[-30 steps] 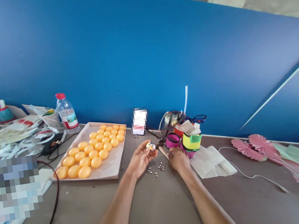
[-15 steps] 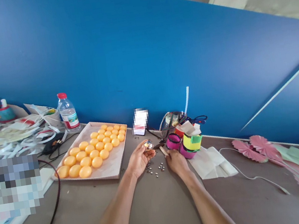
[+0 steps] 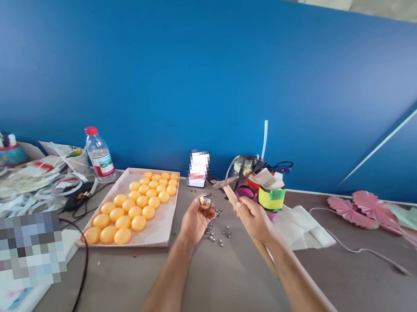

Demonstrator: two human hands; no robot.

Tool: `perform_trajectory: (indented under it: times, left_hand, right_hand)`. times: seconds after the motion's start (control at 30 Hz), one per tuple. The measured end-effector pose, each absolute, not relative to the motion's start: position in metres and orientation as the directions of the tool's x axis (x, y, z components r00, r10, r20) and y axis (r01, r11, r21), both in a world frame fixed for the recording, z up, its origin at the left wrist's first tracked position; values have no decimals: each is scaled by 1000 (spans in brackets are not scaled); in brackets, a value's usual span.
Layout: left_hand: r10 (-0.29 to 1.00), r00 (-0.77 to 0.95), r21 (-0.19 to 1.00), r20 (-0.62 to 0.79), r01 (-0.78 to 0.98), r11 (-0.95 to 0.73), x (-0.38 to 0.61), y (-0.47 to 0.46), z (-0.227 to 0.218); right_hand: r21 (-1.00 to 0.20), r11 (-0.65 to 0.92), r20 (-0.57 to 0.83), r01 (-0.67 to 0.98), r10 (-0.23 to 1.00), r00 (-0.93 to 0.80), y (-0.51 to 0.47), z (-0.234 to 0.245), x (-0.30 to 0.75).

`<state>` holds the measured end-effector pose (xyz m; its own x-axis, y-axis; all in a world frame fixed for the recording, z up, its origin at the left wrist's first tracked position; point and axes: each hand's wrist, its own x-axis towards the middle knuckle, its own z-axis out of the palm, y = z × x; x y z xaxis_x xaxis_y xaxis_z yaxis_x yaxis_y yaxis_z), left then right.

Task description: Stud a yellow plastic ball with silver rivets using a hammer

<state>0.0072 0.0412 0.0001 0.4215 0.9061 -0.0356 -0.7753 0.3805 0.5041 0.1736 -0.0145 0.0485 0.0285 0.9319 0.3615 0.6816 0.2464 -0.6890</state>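
Observation:
Between the fingers of my left hand (image 3: 195,223) is a small shiny silver ball (image 3: 205,202), held up above the table. My right hand (image 3: 255,217) is wrapped round the wooden handle of a hammer (image 3: 231,194). The hammer's dark head is raised, a little to the right of and above the ball, apart from it. Several small shiny metal pieces (image 3: 227,232) lie scattered on the table between my hands. Behind my right hand stand a magenta roll (image 3: 245,191) and a yellow roll (image 3: 270,198), partly covered.
A shallow tray (image 3: 170,224) of orange balls (image 3: 138,223) sits to the left, with a water bottle (image 3: 99,154) behind it. A phone (image 3: 199,168) leans against the blue partition (image 3: 164,78). White sheets (image 3: 307,227) and pink paper fans (image 3: 371,208) lie to the right.
My right hand has lifted the hammer off the table; its head has risen toward the ball's right side. My left hand still holds the ball. The view has shifted slightly.

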Motion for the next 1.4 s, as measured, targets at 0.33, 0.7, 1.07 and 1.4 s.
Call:
perform_trajectory:
  times: [0.33, 0.7, 1.07, 1.4]
  left_hand:
    - [923, 381, 557, 49, -778, 292, 7, 37, 3]
    - [937, 344, 584, 59, -773, 247, 7, 34, 10]
    - [924, 378, 578, 51, -766, 281, 6, 35, 9]
    - [911, 408, 558, 65, -771, 306, 2, 33, 13]
  right_hand:
    - [-579, 291, 389, 761, 920, -56, -23, 63, 164]
    - [-504, 325, 437, 801, 895, -89, -28, 69, 158]
    - [-402, 205, 534, 892, 844, 47, -13, 48, 168]
    - [-202, -111, 308, 973, 936, 171, -1, 8, 184]
